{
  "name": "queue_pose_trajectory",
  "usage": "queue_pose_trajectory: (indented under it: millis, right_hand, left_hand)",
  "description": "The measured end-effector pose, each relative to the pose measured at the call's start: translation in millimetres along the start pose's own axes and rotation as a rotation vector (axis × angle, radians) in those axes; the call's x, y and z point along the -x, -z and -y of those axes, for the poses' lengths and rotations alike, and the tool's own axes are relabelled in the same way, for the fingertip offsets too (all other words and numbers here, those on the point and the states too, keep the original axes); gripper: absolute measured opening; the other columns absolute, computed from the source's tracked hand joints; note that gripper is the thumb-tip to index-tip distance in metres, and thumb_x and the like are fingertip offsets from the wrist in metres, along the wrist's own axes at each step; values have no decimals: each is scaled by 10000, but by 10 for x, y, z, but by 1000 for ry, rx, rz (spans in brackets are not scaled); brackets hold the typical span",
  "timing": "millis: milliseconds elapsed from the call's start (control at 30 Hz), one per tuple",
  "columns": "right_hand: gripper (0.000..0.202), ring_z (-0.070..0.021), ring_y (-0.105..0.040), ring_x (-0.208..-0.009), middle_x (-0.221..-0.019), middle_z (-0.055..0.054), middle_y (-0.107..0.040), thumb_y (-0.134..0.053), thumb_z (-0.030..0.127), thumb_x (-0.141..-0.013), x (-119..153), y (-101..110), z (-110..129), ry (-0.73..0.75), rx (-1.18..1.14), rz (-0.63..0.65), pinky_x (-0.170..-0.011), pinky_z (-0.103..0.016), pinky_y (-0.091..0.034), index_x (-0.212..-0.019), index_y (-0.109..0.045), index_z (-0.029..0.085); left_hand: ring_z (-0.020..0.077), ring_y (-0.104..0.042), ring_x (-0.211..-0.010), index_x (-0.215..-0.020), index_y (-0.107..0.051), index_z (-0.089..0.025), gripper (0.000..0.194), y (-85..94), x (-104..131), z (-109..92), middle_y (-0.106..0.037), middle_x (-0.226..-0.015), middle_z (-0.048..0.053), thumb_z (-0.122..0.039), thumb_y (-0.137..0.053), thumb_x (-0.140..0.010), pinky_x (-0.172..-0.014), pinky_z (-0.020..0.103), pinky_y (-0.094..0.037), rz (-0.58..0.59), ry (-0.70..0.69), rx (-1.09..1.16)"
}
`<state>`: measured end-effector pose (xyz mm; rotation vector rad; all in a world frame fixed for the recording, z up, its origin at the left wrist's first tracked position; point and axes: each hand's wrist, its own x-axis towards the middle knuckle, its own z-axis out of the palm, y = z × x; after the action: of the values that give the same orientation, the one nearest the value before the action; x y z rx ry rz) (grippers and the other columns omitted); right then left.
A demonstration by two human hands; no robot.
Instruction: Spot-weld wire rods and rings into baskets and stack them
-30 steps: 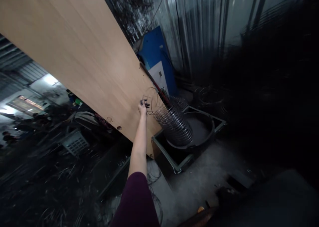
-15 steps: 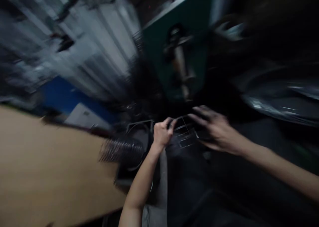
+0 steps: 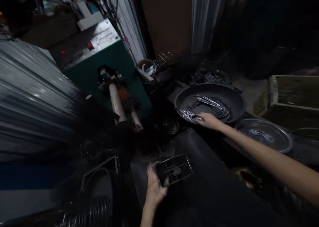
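My left hand (image 3: 155,183) is closed on one end of a small rectangular wire frame (image 3: 175,170) with thin crossbars, above my dark-clad lap. To the right, my right hand (image 3: 208,120) reaches over the near rim of a wide dark pan (image 3: 238,100). Its fingers are bent at a bundle of short metal wires (image 3: 188,114) lying in the pan. Whether a wire is pinched between them is too dark to make out. A second, shallower bowl (image 3: 286,142) with more wire pieces stands beside my right forearm.
A green machine (image 3: 134,77) with pale cylindrical arms (image 3: 116,100) and a red button stands ahead on the left. Between it and me is a small round dish (image 3: 171,126). A yellowish crate (image 3: 274,90) stands at the far right. Coiled or stacked wire parts (image 3: 87,213) lie at lower left.
The view has swung right, bringing the pan into sight. My right hand has left the wire frame's side and reached into the pan. My left hand still holds the frame.
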<state>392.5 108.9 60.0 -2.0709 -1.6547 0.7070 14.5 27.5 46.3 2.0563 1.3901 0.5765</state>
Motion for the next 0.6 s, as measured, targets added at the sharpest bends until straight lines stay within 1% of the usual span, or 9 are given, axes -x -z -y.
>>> queue_pose_trajectory:
  millis: [67, 167, 233, 300, 367, 433, 500, 533, 600]
  right_hand:
    - [245, -258, -575, -1065, -1158, -225, -595, -541, 91, -832, -359, 153, -221, -162, 101, -72, -903, -380, -393, -1023, -693, 92]
    - [165, -237, -621, -935, -964, -260, -640, -556, -26, -766, -591, 286, -453, -221, 123, -70, -802, -355, -384, -701, -683, 56]
    - [143, -234, -624, -912, -892, -257, -647, -605, 24, -772, -603, 357, -500, -238, 110, -93, -767, -351, -369, -647, -662, 64]
    - [141, -258, -594, -993, -971, -287, -629, -608, 155, -823, -580, 449, -452, -244, 81, -152, -783, -371, -348, -762, -678, 49]
    - [287, -268, -543, -1076, -1091, -316, -579, -528, 270, -883, -559, 559, -326, -264, 21, -239, -797, -385, -332, -901, -657, 15]
    - [318, -221, -545, -1019, -1110, -297, -561, -464, 281, -911, -543, 666, -148, -330, -280, -384, -767, -382, -334, -927, -618, 3]
    - [259, -118, -547, -803, -975, -215, -588, -438, 240, -926, -517, 742, 58, -394, -670, -499, -689, -354, -348, -840, -566, 33]
    - [232, -66, -505, -683, -870, -149, -582, -429, 210, -934, -498, 765, 167, -403, -832, -530, -644, -328, -348, -780, -524, 64]
    - [249, -12, -386, -516, -691, -24, -502, -396, 140, -946, -462, 782, 388, -347, -980, -536, -553, -260, -327, -699, -427, 135]
  left_hand:
    - [290, -525, -1158, -1219, -461, -220, 485, -3, 24, 47, -527, -1188, 132, -325, -580, -761, -1010, 488, -431, 1, 36, 48]
    - [329, -471, -1244, -1303, -424, -303, 634, 76, 86, 99, -493, -1305, 123, -378, -654, -717, -1034, 519, -406, 31, 53, 132]
    - [350, -432, -1289, -1366, -371, -372, 806, 193, 125, 82, -449, -1394, 95, -458, -721, -645, -1046, 517, -401, 60, 49, 237]
    - [339, -454, -1279, -1383, -369, -378, 811, 347, 117, -19, -469, -1393, 79, -530, -699, -657, -1044, 498, -415, 34, 82, 337]
    - [301, -507, -1233, -1348, -444, -334, 622, 494, 21, -216, -543, -1320, 75, -531, -586, -775, -1035, 472, -430, -49, 147, 361]
    - [263, -556, -1168, -1261, -545, -297, 435, 571, -168, -483, -606, -1231, 68, -462, -500, -861, -1009, 431, -450, -82, 147, 341]
    - [232, -588, -1102, -1188, -606, -271, 351, 541, -407, -774, -632, -1182, 65, -407, -478, -890, -975, 380, -468, -21, 30, 374]
    - [217, -594, -1085, -1181, -612, -263, 339, 489, -527, -917, -636, -1175, 63, -388, -472, -899, -968, 359, -469, 4, -30, 414]
    - [198, -586, -1097, -1205, -596, -252, 342, 331, -750, -1185, -633, -1188, 60, -365, -452, -916, -983, 336, -455, 31, -124, 497]
